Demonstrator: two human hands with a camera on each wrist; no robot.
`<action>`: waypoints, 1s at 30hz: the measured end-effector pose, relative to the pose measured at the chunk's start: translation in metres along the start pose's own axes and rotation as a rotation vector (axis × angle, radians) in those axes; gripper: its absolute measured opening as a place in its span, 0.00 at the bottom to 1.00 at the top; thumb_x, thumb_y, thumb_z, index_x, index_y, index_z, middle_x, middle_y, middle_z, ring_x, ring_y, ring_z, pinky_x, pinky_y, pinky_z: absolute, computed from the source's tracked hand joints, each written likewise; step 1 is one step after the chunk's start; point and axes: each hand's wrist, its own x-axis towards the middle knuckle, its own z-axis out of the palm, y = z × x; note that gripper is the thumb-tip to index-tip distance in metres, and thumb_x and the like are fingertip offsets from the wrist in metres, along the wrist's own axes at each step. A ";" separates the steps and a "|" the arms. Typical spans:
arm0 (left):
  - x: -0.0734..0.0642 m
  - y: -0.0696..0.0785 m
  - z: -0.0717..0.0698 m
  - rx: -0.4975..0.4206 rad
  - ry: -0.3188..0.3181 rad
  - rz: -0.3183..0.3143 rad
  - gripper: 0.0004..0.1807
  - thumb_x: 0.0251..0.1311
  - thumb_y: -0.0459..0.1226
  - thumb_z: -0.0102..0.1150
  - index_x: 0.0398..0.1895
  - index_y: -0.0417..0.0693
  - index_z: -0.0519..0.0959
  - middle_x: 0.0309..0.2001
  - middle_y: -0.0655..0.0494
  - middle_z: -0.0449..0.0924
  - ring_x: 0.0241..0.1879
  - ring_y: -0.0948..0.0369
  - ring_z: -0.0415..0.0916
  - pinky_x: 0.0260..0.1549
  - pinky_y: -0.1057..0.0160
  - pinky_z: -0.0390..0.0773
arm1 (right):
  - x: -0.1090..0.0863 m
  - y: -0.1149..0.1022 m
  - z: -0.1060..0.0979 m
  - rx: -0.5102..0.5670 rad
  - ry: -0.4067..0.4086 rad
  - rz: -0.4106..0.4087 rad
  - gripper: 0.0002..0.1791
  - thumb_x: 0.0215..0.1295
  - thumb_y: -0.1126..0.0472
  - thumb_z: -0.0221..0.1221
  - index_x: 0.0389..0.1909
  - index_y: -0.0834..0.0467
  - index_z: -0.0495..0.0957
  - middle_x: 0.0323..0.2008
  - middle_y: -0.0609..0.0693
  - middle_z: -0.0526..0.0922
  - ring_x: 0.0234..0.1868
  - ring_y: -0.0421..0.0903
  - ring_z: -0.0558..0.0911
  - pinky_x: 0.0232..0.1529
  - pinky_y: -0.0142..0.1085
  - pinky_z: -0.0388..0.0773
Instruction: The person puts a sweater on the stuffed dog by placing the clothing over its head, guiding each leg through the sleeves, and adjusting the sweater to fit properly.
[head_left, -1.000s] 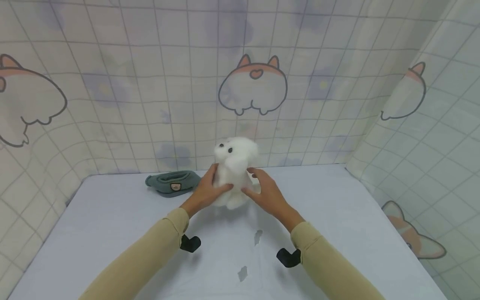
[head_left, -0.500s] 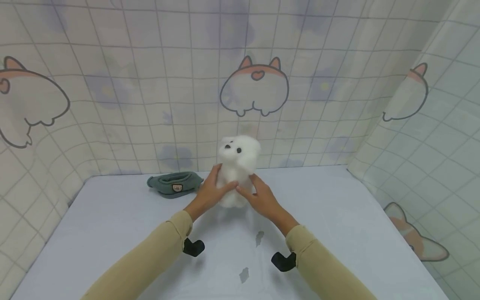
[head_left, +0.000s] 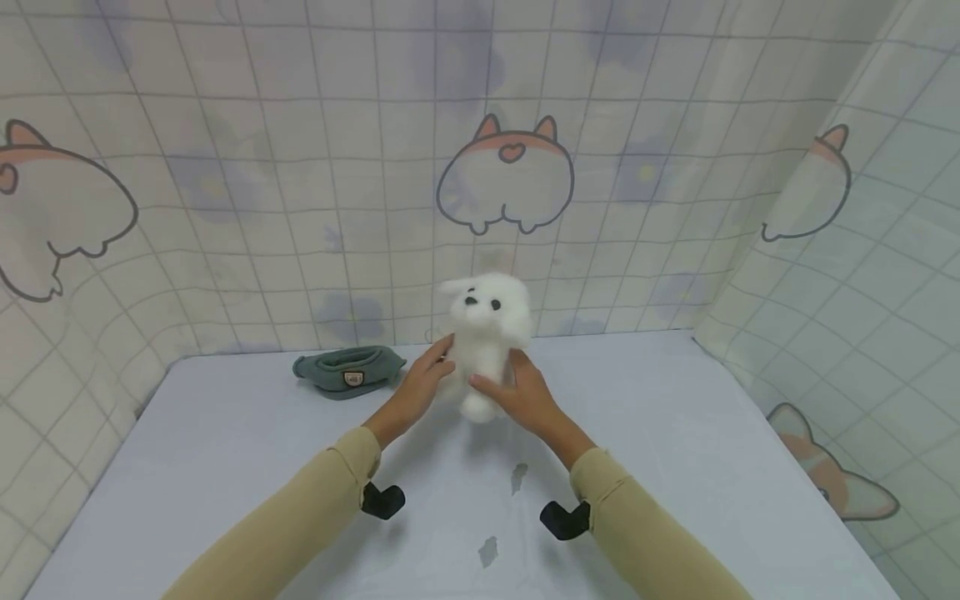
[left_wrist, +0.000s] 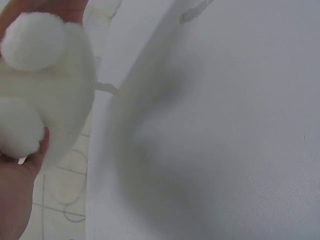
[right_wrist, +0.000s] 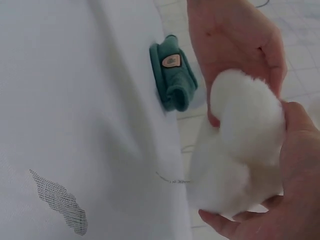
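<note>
A white plush dog [head_left: 487,354] is held upright near the back of the table, its face turned forward and slightly left. My left hand [head_left: 415,390] holds its side, and in the left wrist view the left thumb [left_wrist: 42,147] lies against a fluffy paw [left_wrist: 17,127]. On the other side my right hand [head_left: 529,402] grips the body, thumb across the front and fingers behind. The plush seems to be raised off the table, with a shadow below it. In the left wrist view a small tag [left_wrist: 107,89] sticks out from its underside. The fingers behind it are partly hidden.
A grey-green cloth item [head_left: 348,371] with a small patch lies at the back left, beside the left hand. The white tabletop [head_left: 675,467] has two worn grey spots. A grid-patterned curtain [head_left: 645,83] with corgi drawings surrounds the back and sides.
The plush dog has turned from facing left to facing more forward and has shifted slightly right. My left thumb has slid from its front to its side; my right hand has closed in.
</note>
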 end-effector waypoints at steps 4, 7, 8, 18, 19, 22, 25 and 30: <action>-0.002 -0.002 -0.002 0.021 -0.019 0.065 0.29 0.72 0.41 0.42 0.75 0.53 0.55 0.69 0.48 0.64 0.63 0.51 0.66 0.59 0.50 0.71 | 0.000 0.002 -0.001 0.024 0.051 0.015 0.39 0.62 0.48 0.61 0.71 0.56 0.59 0.61 0.57 0.73 0.59 0.56 0.76 0.57 0.52 0.76; -0.003 -0.003 -0.003 0.099 -0.011 0.130 0.29 0.70 0.41 0.49 0.73 0.54 0.60 0.62 0.49 0.71 0.57 0.53 0.70 0.49 0.58 0.74 | 0.000 0.003 -0.002 0.041 0.083 0.033 0.37 0.62 0.52 0.60 0.70 0.55 0.59 0.59 0.58 0.76 0.57 0.56 0.77 0.57 0.52 0.76; -0.004 -0.004 -0.003 0.133 -0.003 0.145 0.28 0.69 0.42 0.51 0.72 0.55 0.61 0.61 0.49 0.72 0.56 0.54 0.69 0.47 0.59 0.73 | 0.000 0.004 -0.002 0.041 0.090 0.036 0.37 0.62 0.53 0.59 0.70 0.55 0.59 0.58 0.59 0.76 0.56 0.56 0.78 0.57 0.52 0.76; -0.005 -0.010 -0.009 0.066 -0.099 -0.014 0.36 0.61 0.58 0.58 0.71 0.83 0.55 0.74 0.66 0.55 0.71 0.50 0.61 0.66 0.40 0.62 | 0.002 0.010 0.000 0.082 0.067 0.027 0.32 0.64 0.54 0.56 0.69 0.47 0.61 0.54 0.55 0.79 0.50 0.51 0.80 0.50 0.47 0.78; -0.005 -0.011 -0.010 0.043 -0.120 -0.031 0.37 0.60 0.58 0.58 0.70 0.85 0.54 0.75 0.68 0.53 0.72 0.49 0.59 0.67 0.39 0.61 | 0.002 0.010 0.000 0.089 0.058 0.023 0.32 0.64 0.54 0.56 0.69 0.47 0.61 0.53 0.54 0.80 0.49 0.51 0.80 0.50 0.47 0.78; -0.005 -0.013 -0.012 -0.010 -0.176 -0.050 0.37 0.60 0.58 0.59 0.70 0.87 0.52 0.75 0.73 0.50 0.74 0.49 0.55 0.68 0.38 0.57 | 0.001 0.012 0.001 0.093 0.041 0.014 0.32 0.64 0.54 0.56 0.69 0.45 0.61 0.54 0.53 0.79 0.50 0.50 0.80 0.49 0.46 0.79; -0.005 -0.015 -0.015 -0.049 -0.209 -0.039 0.37 0.61 0.54 0.60 0.70 0.87 0.53 0.74 0.75 0.51 0.75 0.50 0.52 0.69 0.39 0.57 | 0.001 0.013 0.001 0.090 0.022 -0.007 0.34 0.63 0.55 0.58 0.70 0.46 0.60 0.58 0.54 0.78 0.55 0.53 0.79 0.52 0.48 0.79; -0.005 -0.017 -0.020 -0.066 -0.226 -0.011 0.38 0.60 0.49 0.64 0.70 0.82 0.56 0.74 0.72 0.53 0.74 0.50 0.53 0.68 0.41 0.60 | 0.001 0.012 -0.004 0.077 -0.088 -0.043 0.37 0.66 0.53 0.58 0.74 0.48 0.55 0.65 0.56 0.72 0.63 0.57 0.74 0.58 0.52 0.76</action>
